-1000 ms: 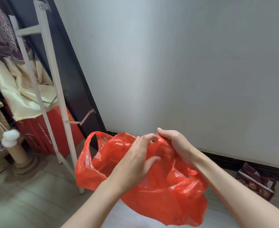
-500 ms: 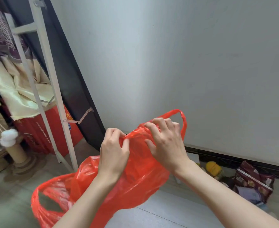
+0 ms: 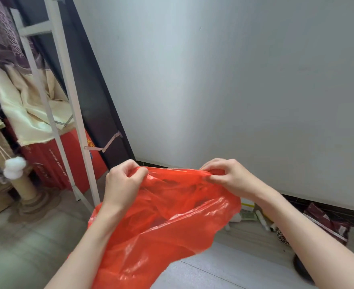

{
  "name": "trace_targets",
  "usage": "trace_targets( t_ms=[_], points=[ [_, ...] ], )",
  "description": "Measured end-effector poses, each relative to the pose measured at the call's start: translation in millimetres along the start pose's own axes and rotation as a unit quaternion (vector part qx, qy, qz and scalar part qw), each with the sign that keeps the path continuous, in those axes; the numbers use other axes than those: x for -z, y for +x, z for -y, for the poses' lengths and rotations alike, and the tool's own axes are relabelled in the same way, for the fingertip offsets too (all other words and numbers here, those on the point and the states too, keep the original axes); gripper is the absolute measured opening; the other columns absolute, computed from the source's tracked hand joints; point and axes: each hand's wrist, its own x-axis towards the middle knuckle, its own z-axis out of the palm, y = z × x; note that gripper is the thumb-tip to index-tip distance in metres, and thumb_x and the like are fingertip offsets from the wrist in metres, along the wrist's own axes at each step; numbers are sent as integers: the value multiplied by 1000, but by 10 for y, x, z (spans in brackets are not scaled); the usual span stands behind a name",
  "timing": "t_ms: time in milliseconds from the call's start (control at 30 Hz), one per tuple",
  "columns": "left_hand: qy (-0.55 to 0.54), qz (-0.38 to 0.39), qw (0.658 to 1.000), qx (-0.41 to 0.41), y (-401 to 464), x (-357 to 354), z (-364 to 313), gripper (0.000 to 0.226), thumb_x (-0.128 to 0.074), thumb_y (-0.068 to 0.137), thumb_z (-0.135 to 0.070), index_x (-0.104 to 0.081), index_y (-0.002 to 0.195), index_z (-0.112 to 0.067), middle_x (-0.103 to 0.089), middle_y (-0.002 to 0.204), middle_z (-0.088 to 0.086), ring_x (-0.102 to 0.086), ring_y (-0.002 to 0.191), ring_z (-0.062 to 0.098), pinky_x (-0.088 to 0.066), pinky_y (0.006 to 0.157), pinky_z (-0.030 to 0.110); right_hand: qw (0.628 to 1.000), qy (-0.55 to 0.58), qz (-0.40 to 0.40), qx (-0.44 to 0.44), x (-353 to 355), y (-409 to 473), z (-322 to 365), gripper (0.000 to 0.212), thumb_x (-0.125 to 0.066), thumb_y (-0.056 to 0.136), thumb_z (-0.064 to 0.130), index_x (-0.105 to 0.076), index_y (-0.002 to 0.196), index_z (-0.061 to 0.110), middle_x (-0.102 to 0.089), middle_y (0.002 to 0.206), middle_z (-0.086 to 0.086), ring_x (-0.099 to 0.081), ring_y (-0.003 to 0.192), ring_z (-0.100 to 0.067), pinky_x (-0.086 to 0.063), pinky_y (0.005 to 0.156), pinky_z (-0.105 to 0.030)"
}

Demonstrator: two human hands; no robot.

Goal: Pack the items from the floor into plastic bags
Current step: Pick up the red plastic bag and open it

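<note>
A thin red plastic bag (image 3: 163, 224) hangs in front of me, stretched between both hands at its top edge. My left hand (image 3: 124, 184) pinches the left end of that edge, fingers curled into the film. My right hand (image 3: 228, 176) pinches the right end the same way. The rest of the bag droops crumpled toward the floor between my forearms. Several small items (image 3: 253, 213) lie on the floor by the wall, partly hidden behind the bag and my right arm: a small white box, a tube and a dark red packet (image 3: 328, 224).
A white folding ladder (image 3: 67, 113) leans at the left against a dark door frame. Behind it stand a red box (image 3: 53, 163) draped with cream cloth and a cat scratching post (image 3: 15, 170) with a white pompom. A grey wall runs ahead.
My hands have moved apart and pulled the bag's top edge taut between them. The bag's loop handles no longer show. More floor items show at the right.
</note>
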Motion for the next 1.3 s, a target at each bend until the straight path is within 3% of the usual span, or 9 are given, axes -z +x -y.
trace_targets(
  t_ms=[100, 200, 300, 467, 667, 900, 1033, 1133, 1300],
  points=[
    [-5, -47, 999, 20, 43, 47, -5, 24, -53, 64, -28, -54, 54, -6, -50, 53, 5, -42, 53, 13, -36, 56, 29, 993, -107, -56, 3, 19, 21, -82, 27, -58, 81, -1, -73, 97, 15, -50, 100, 3, -47, 96, -15, -37, 90, -21],
    [-19, -101, 994, 47, 99, 117, 21, 27, -57, 73, -25, -58, 64, 0, -52, 60, 6, -45, 61, 16, -35, 62, 32, 998, 10, -61, -16, 110, -5, -17, 30, -59, 83, 1, -71, 85, 28, -59, 91, 7, -57, 85, -7, -43, 75, -10],
    [70, -98, 992, 25, 82, 102, 85, 21, -58, 85, -29, -60, 96, -10, -61, 97, 8, -53, 91, 22, -37, 79, 30, 989, 137, -38, -25, 141, -22, 45, 28, -62, 83, 1, -68, 82, 28, -69, 80, 8, -62, 70, -2, -49, 65, -14],
    [320, 39, 909, -263, 5, -117, 61, 67, -45, 75, -63, -41, 130, -25, -54, 123, 0, -50, 115, 20, -25, 106, 54, 976, 215, -19, -34, 87, -43, 52, 14, -60, 87, 9, -71, 88, 18, -71, 75, 5, -64, 68, -4, -51, 64, -15],
    [244, 139, 886, -370, -212, -395, -90, 63, -54, 71, -63, -47, 115, -19, -57, 115, 1, -54, 102, 19, -38, 88, 33, 964, 262, -19, -46, 48, -56, 97, 14, -59, 87, 10, -72, 85, 16, -72, 75, 4, -66, 70, -7, -53, 65, -18],
    [129, 82, 962, -228, -221, -477, -124, 20, -50, 86, 0, -55, 101, -11, -58, 94, 1, -56, 91, 18, -40, 80, 25, 991, 90, -72, -68, 22, -20, 52, 24, -56, 78, -4, -61, 79, 19, -63, 76, 5, -59, 71, -11, -47, 65, -19],
    [104, 46, 978, -175, -116, -369, -38, 25, -47, 87, 5, -64, 98, -9, -65, 98, 6, -58, 92, 16, -34, 80, 2, 991, -51, -111, -62, 72, -17, -95, 27, -56, 78, -1, -71, 92, 17, -55, 98, -1, -52, 96, -16, -39, 86, -18],
    [101, 30, 982, -155, -66, -295, -19, 25, -47, 89, 3, -67, 100, -7, -68, 100, 7, -58, 91, 12, -30, 77, -6, 980, -79, -168, -74, 131, -38, -133, 16, -62, 82, 9, -72, 93, 15, -53, 85, 0, -52, 74, -8, -34, 65, -2],
    [108, 16, 984, -139, -96, -282, 2, 24, -46, 91, 0, -67, 101, -7, -69, 99, 6, -58, 89, 12, -32, 76, -4, 980, -16, -80, -183, 115, -23, -100, 8, -71, 76, 19, -65, 81, 17, -68, 77, -5, -62, 69, -17, -45, 62, -25]
  ],
)
